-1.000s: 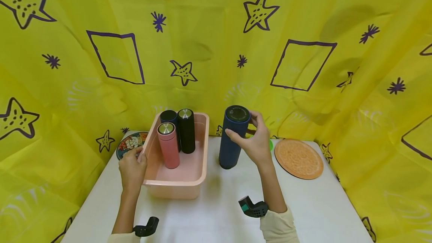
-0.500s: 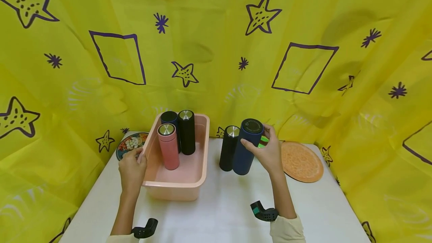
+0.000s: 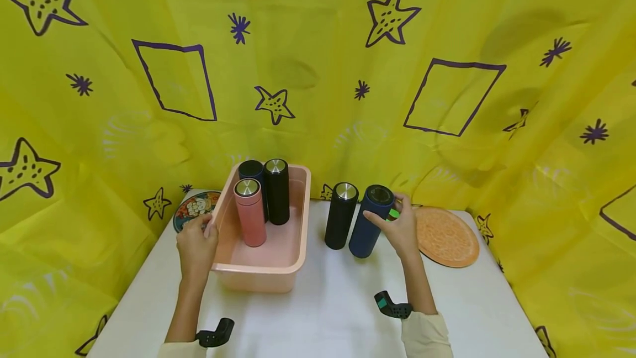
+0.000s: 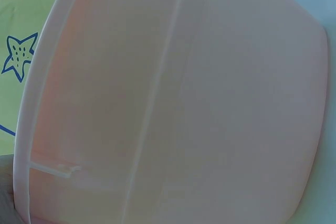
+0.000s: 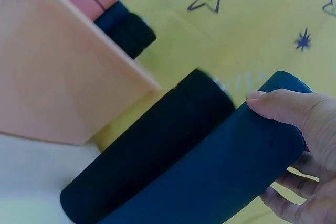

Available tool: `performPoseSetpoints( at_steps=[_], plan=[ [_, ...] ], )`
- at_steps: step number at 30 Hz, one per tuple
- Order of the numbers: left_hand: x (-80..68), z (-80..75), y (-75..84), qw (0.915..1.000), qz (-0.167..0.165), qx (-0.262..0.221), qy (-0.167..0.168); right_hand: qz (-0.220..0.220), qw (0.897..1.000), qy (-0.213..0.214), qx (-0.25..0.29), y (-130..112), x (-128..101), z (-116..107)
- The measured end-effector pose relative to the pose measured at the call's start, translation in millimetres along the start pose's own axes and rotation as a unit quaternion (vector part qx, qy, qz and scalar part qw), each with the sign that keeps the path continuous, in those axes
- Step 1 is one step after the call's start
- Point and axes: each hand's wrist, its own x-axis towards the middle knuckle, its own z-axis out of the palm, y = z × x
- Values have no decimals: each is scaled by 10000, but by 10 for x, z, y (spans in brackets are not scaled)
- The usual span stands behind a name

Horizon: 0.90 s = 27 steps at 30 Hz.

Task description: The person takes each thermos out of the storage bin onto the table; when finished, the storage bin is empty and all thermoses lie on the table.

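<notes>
My right hand grips a dark blue bottle near its top, thumb on the near side and fingers round the far side. Just left of it a black bottle with a silver cap stands upright on the table. My left hand holds the left rim of a peach plastic tub. Inside the tub stand a pink bottle, a black bottle and a dark blue bottle, the last partly hidden. The left wrist view is filled by the tub's outer wall.
An orange round mat lies at the right of the white table. A patterned round plate is partly behind the tub. Something green shows behind my right hand. A yellow curtain closes off the back and sides.
My right hand has moved the blue bottle to the right and down, away from the black bottle it was hiding. My left hand keeps its hold on the tub rim.
</notes>
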Motion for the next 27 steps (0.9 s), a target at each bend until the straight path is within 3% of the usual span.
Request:
performPoseSetpoints(
  at_steps=[9,27],
  plan=[
    [5,-1,7,10000,26,-8,40,296,9994,-78,162,207,80,95],
    [-12,8,7,10000,-63,53,-10,247,9997,63,-19,309,95,214]
  ],
)
